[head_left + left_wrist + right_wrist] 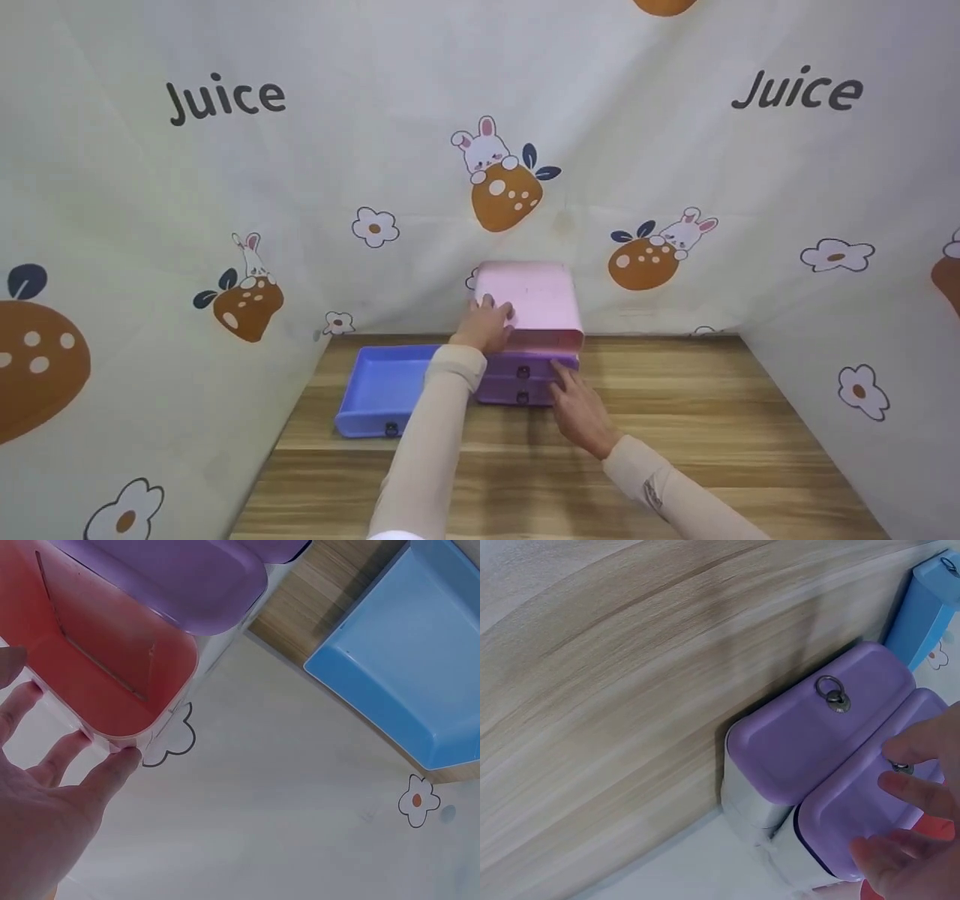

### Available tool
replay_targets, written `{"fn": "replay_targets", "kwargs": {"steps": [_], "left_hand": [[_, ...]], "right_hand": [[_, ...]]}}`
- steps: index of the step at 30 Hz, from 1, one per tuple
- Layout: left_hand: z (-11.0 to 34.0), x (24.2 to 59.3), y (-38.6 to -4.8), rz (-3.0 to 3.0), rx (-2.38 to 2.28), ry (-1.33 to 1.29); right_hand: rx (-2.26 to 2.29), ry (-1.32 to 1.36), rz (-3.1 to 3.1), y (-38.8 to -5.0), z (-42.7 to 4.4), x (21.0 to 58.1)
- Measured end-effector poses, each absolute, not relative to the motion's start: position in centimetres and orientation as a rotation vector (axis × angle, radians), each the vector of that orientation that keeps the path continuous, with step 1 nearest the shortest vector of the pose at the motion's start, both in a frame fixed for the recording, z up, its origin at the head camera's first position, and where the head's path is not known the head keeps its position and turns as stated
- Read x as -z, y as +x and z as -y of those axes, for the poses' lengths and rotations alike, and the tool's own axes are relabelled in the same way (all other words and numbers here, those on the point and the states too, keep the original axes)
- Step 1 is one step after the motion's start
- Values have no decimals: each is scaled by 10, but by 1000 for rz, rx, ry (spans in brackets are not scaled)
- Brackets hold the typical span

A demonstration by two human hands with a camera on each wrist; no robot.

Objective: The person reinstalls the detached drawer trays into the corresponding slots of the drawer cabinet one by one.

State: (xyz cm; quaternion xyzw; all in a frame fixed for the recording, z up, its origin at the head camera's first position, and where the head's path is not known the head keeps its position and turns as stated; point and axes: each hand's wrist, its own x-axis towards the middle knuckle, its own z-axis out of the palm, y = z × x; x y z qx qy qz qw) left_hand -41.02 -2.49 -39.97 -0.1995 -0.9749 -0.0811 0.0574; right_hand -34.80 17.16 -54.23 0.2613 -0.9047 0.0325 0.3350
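A small pink drawer cabinet (525, 296) stands against the back wall. Its top slot (112, 652) has no drawer in it and shows a reddish inside. Below are two purple drawers, the upper one (546, 367) and the lower one (795, 742), both pushed in, with small ring pulls (834, 694). My left hand (484, 326) rests on the cabinet's top left side, its fingertips along the slot's rim in the left wrist view. My right hand (585, 412) has its fingers spread at the upper purple drawer's front, close to its ring; whether they press it is unclear.
A blue drawer (379, 386) with a ring pull lies on the wooden table (675, 420), left of the cabinet and partly behind my left sleeve. Printed cloth walls (360, 150) enclose the table at the back and sides.
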Motion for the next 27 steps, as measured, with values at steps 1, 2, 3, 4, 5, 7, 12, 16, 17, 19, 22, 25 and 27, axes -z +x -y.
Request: {"fn": "replay_targets", "kwargs": {"steps": [1,2,3,4,5,7,12,16,17,19,22,25,27], "left_hand": [[25,399,-411,2954,241,-607],[24,399,-411,2952,236,-610],[24,399,-411,2944,234,-615],[24,399,-411,2940,229,-617],[24,398,-411,2937,226,-620],[24,398,-411,2936,237,-625],[26,396,-409,2959,284,-613],[26,396,-410,2974,287,-605],[25,396,-410,2975,286,-602],[25,396,-410,2970,287,-591],[24,398,-410,2952,279,-569],[23,401,-409,2944,259,-550],[21,405,-407,2953,264,-549]], "right_hand": [[-83,682,2359,-348,-172,542],[-84,682,2359,-348,-172,542],[-78,686,2356,-349,-172,542],[-75,690,2355,-349,-172,542],[-72,692,2357,-349,-172,542],[-77,695,2361,-349,-173,542],[-95,686,2362,-348,-173,543],[-124,650,2256,-347,-172,535],[-145,638,2220,-348,-172,531],[-202,621,2163,-351,-172,519],[-285,629,2137,-360,-172,498],[-360,651,2197,-372,-174,476],[-422,658,2275,-379,-176,465]]}}
